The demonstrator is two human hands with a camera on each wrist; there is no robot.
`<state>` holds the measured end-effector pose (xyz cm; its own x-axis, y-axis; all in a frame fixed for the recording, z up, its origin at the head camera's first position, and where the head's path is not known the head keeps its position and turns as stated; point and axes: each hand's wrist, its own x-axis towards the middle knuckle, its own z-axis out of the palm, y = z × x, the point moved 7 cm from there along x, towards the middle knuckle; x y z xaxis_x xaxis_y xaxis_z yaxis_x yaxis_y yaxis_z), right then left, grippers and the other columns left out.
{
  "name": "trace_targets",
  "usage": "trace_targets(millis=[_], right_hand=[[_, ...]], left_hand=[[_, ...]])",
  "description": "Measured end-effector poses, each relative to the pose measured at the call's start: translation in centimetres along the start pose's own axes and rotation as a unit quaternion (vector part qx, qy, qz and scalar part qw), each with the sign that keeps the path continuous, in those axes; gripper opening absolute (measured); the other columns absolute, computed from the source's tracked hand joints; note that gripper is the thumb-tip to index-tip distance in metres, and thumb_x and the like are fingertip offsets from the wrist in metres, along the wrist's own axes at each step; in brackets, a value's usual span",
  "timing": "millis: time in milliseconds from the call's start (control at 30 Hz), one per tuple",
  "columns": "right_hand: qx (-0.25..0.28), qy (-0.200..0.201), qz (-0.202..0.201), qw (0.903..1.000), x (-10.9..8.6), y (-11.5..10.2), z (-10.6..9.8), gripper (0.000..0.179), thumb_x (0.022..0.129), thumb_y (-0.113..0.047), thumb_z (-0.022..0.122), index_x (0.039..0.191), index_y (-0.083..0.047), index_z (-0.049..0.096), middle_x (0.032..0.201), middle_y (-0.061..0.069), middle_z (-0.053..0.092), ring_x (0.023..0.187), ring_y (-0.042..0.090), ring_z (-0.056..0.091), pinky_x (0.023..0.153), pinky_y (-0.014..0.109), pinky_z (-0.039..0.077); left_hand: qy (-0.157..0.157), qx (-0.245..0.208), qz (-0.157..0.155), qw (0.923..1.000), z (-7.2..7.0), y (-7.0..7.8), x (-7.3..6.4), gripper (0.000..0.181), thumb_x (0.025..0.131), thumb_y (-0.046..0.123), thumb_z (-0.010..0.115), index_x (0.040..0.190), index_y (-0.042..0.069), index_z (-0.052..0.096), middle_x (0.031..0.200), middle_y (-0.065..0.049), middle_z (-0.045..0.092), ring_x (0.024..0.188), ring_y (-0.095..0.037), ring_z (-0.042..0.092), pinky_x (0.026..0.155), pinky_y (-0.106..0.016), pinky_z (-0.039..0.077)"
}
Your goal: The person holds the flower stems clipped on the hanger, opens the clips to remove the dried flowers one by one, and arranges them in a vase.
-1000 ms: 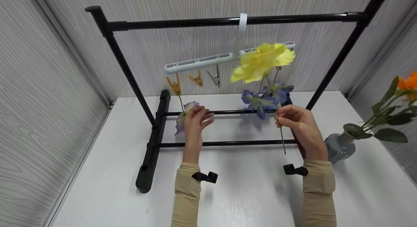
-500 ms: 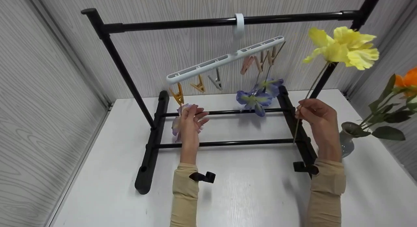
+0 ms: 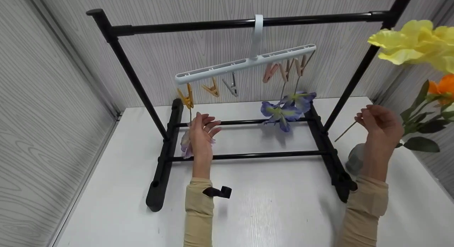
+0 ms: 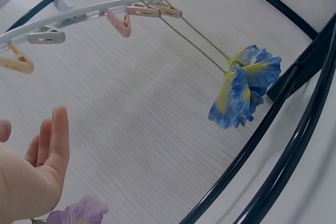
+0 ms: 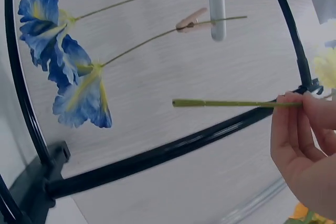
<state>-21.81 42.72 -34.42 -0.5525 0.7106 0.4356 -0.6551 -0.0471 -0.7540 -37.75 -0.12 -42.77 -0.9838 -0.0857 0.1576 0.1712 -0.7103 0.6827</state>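
My right hand (image 3: 385, 128) pinches the thin green stem (image 5: 226, 103) of a yellow artificial flower (image 3: 416, 44), whose bloom stands high at the right edge of the head view. My left hand (image 3: 201, 135) has its fingers loosely extended beside a pale purple flower (image 4: 79, 212), partly hidden behind it in the head view. An orange clothespin (image 3: 187, 97) on the left end of the white clip hanger (image 3: 216, 71) holds that flower. Blue-violet flowers (image 3: 280, 112) dangle head-down from beige clothespins (image 3: 300, 66) on the hanger's right half.
A black rack (image 3: 198, 27) carries the hanger on its top bar, with lower bars (image 3: 269, 155) near the white table (image 3: 248, 204). At right, a grey vase (image 3: 355, 160) holds an orange flower (image 3: 446, 86); my right hand partly covers it. Orange and grey clothespins (image 3: 231, 86) hang with nothing.
My right hand has carried the yellow flower from in front of the hanger to the right, past the rack's post. The left hand has shifted slightly left. The hanger has swayed.
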Motion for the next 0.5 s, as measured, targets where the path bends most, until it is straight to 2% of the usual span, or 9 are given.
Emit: trace_targets(millis=[100, 167, 267, 367, 500], right_hand=[[0.023, 0.063, -0.039, 0.997, 0.2, -0.9, -1.3, 0.017, 0.087, 0.012, 0.075, 0.099, 0.02, 0.066, 0.085, 0.022, 0.067, 0.074, 0.028, 0.065, 0.072, 0.03, 0.061], [0.039, 0.101, -0.068, 0.9918, 0.3, -1.5, -1.9, 0.016, 0.086, 0.014, 0.074, 0.096, 0.022, 0.065, 0.082, 0.022, 0.066, 0.071, 0.029, 0.063, 0.07, 0.031, 0.06], [0.035, 0.148, -0.108, 0.9824, -0.1, -2.7, -2.3, 0.009, 0.086, 0.017, 0.071, 0.093, 0.02, 0.067, 0.078, 0.021, 0.065, 0.067, 0.027, 0.061, 0.07, 0.032, 0.058], [0.009, 0.178, -0.136, 0.9746, -0.7, -3.8, -2.3, 0.004, 0.087, 0.018, 0.068, 0.091, 0.017, 0.07, 0.078, 0.018, 0.066, 0.067, 0.025, 0.06, 0.071, 0.03, 0.056], [-0.004, 0.206, -0.153, 0.9666, -0.9, -4.4, -2.8, 0.004, 0.088, 0.018, 0.069, 0.088, 0.015, 0.071, 0.08, 0.017, 0.067, 0.067, 0.023, 0.059, 0.071, 0.028, 0.054]], left_hand=[[0.007, -0.005, 0.007, 0.9999, -0.3, 0.3, 0.1, 0.029, 0.112, 0.025, 0.045, 0.107, -0.001, 0.058, 0.095, -0.012, 0.065, 0.078, -0.021, 0.071, 0.069, -0.029, 0.061], [0.015, -0.01, 0.01, 0.9998, -0.5, 0.5, 0.2, 0.029, 0.112, 0.025, 0.047, 0.105, 0.0, 0.059, 0.094, -0.012, 0.066, 0.077, -0.021, 0.071, 0.068, -0.03, 0.061], [0.028, -0.016, 0.011, 0.9994, -0.9, 0.8, 0.3, 0.029, 0.111, 0.024, 0.048, 0.105, -0.001, 0.059, 0.092, -0.012, 0.066, 0.076, -0.021, 0.071, 0.067, -0.03, 0.061], [0.036, -0.019, 0.013, 0.9991, -1.1, 0.8, 0.5, 0.029, 0.112, 0.024, 0.048, 0.104, -0.002, 0.058, 0.09, -0.012, 0.066, 0.074, -0.021, 0.071, 0.065, -0.03, 0.061], [0.037, -0.017, 0.016, 0.999, -1.2, 0.9, 0.4, 0.031, 0.111, 0.024, 0.049, 0.105, -0.004, 0.06, 0.09, -0.013, 0.067, 0.073, -0.021, 0.071, 0.064, -0.03, 0.061]])
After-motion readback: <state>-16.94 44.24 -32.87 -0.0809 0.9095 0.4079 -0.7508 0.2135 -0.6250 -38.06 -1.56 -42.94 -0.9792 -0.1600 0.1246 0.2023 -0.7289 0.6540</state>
